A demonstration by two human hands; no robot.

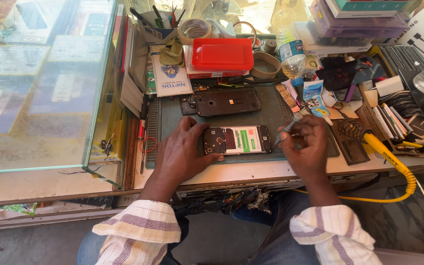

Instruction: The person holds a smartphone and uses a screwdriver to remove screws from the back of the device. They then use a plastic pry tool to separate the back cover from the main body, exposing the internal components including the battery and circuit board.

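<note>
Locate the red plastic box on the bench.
In the head view the red plastic box sits at the top centre of the bench, behind the detached back cover, between the tape roll and the water bottle.

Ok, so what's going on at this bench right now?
A person sits at a cluttered repair bench. The left hand steadies an opened phone, back cover off, on a grey work mat. The right hand holds a thin metal tool close to the phone's right end. A second phone shell lies further back, and a yellow-handled soldering iron rests to the right.
</note>
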